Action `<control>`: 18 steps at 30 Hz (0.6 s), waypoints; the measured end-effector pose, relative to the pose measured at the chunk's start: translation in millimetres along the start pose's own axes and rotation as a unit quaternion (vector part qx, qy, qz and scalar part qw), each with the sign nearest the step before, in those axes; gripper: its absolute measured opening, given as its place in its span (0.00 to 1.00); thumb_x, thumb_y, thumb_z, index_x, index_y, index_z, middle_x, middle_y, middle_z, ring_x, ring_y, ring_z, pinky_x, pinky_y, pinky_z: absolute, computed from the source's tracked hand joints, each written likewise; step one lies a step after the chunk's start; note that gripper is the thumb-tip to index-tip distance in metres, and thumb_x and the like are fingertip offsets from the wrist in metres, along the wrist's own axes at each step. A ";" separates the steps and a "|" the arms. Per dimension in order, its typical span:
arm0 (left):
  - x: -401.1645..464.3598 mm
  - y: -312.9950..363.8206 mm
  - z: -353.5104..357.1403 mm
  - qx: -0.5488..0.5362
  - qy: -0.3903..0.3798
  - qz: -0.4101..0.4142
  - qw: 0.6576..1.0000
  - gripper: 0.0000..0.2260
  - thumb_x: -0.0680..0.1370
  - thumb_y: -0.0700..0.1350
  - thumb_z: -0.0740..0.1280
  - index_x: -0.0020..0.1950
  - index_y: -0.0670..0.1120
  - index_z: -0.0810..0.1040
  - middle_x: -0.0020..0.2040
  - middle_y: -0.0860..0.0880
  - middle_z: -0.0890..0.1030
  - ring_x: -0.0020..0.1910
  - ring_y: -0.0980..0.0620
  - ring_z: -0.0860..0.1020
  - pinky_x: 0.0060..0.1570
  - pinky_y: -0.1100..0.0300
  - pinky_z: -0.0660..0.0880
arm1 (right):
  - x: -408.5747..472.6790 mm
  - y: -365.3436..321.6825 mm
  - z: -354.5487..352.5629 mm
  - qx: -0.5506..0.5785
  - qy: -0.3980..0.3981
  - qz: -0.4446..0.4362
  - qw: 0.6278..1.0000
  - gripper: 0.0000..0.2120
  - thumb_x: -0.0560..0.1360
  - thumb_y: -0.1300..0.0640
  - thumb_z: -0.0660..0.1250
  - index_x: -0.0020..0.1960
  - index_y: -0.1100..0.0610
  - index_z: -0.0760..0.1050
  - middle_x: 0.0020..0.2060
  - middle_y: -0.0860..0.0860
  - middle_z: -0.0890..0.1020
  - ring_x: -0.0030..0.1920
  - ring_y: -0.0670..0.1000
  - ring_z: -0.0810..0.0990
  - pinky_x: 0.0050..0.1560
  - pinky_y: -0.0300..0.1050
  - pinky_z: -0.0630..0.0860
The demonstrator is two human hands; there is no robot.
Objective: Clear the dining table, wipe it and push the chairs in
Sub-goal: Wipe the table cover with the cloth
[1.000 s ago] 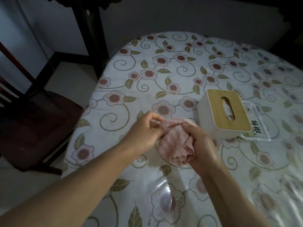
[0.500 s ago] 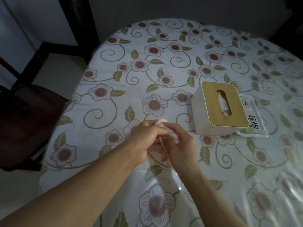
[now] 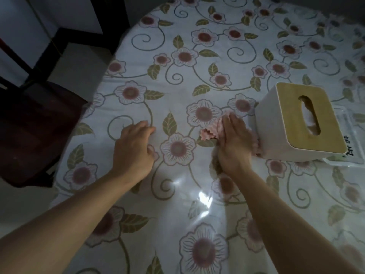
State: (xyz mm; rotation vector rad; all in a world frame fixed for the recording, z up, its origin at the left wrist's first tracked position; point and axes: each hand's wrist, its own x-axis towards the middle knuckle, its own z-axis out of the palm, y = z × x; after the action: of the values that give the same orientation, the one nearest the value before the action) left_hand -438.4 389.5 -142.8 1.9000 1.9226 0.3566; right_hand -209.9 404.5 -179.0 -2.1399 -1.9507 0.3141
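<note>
The dining table [image 3: 177,80] wears a flowered cloth under clear plastic. My right hand [image 3: 234,143] presses flat on a pink cloth [image 3: 210,132], which lies on the table right beside the tissue box. Most of the cloth is hidden under the hand. My left hand [image 3: 134,149] rests on the table to the left, fingers lightly bent, holding nothing. A dark wooden chair [image 3: 33,131] stands pulled out at the table's left edge.
A white tissue box [image 3: 296,123] with a wooden lid stands at the right, touching the cloth. A clear plastic tray [image 3: 347,135] lies partly under and behind it. Dark furniture legs [image 3: 51,46] stand on the floor at the upper left.
Both hands held the bunched pink cloth above the table. Now the right hand presses it flat on the table by the tissue box, and the left hand has let go and rests apart.
</note>
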 end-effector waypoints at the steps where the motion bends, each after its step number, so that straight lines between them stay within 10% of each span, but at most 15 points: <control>1: -0.1 -1.7 2.2 0.009 0.010 0.008 1.000 0.22 0.73 0.32 0.63 0.67 0.41 0.72 0.69 0.45 0.70 0.68 0.43 0.64 0.66 0.50 0.64 | -11.7 -11.7 6.7 0.014 0.008 -0.022 1.000 0.27 0.78 0.63 0.55 0.76 0.55 0.56 0.76 0.52 0.57 0.76 0.53 0.53 0.75 0.53 0.47; 8: 0.8 -2.3 8.0 0.011 0.029 0.011 0.999 0.23 0.69 0.32 0.66 0.64 0.40 0.75 0.68 0.43 0.71 0.66 0.40 0.67 0.63 0.48 0.65 | -149.4 -71.1 24.5 0.083 -0.067 -0.319 0.942 0.19 0.79 0.58 0.55 0.68 0.48 0.71 0.69 0.49 0.71 0.71 0.54 0.67 0.71 0.57 0.58; 11: 5.1 -3.1 5.1 0.006 0.027 0.013 1.000 0.23 0.69 0.32 0.65 0.64 0.40 0.74 0.67 0.43 0.72 0.65 0.39 0.67 0.62 0.48 0.66 | -99.9 -19.9 17.3 0.025 -0.045 -0.193 0.980 0.24 0.70 0.65 0.64 0.65 0.51 0.74 0.61 0.54 0.77 0.63 0.59 0.75 0.60 0.60 0.67; 15: 10.2 -2.4 10.6 -0.001 0.045 0.038 0.998 0.22 0.68 0.31 0.61 0.63 0.38 0.75 0.66 0.41 0.73 0.62 0.36 0.68 0.59 0.45 0.68 | -43.9 4.9 -1.0 0.074 0.069 -0.011 0.995 0.26 0.74 0.66 0.56 0.72 0.59 0.65 0.72 0.56 0.67 0.73 0.55 0.63 0.69 0.63 0.61; 18: 18.3 4.0 17.3 -0.010 0.048 0.049 0.998 0.22 0.67 0.29 0.61 0.61 0.38 0.76 0.65 0.41 0.74 0.60 0.35 0.70 0.57 0.43 0.69 | -108.5 -43.4 14.8 0.092 0.018 -0.062 0.994 0.24 0.78 0.53 0.53 0.73 0.55 0.64 0.74 0.50 0.63 0.75 0.51 0.58 0.71 0.61 0.58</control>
State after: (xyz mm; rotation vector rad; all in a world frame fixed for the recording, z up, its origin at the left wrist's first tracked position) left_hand -426.6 406.0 -158.2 2.0033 1.8821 0.5036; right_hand -265.5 300.7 -179.1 -1.8884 -1.9427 0.4112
